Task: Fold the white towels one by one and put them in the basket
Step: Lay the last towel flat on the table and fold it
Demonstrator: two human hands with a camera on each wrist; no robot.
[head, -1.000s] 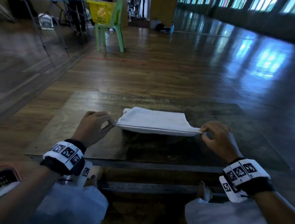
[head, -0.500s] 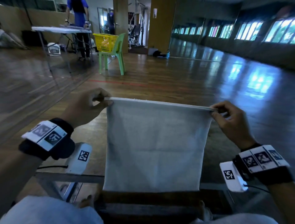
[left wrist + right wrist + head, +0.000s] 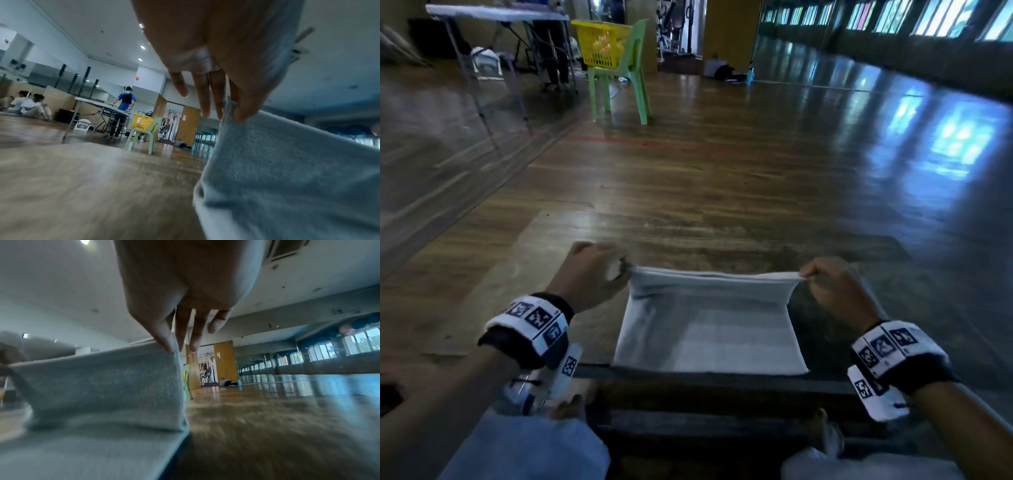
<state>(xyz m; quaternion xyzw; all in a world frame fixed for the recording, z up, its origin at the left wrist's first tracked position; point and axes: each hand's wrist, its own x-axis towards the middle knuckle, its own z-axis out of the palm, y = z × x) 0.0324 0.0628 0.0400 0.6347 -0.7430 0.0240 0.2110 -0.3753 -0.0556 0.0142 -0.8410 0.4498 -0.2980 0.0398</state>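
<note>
- On the low wooden table (image 3: 524,274), a white terry towel (image 3: 709,335) lies with its near part flat and its far edge lifted.
- Left hand (image 3: 589,274) pinches the far left corner between thumb and forefinger, other fingers (image 3: 205,97) loosely extended.
- Right hand (image 3: 839,291) pinches the far right corner likewise.
- Well beyond, a yellow plastic basket (image 3: 602,44) sits on a green plastic chair (image 3: 626,78).
</note>
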